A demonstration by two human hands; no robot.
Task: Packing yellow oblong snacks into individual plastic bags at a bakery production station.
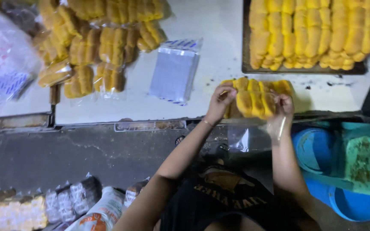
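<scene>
Both hands, left hand (220,102) and right hand (282,112), grasp the bread rolls (253,102) in a clear bag (253,134); at 12 o'clock sits the tray (246,51). A loose grip could drop rolls.

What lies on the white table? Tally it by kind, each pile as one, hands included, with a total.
Baking tray of buns: 1
Pile of bagged buns: 1
Stack of empty clear bags: 1
Bun row, held: 1
Hands, left hand and right hand: 2
Total: 6
</scene>
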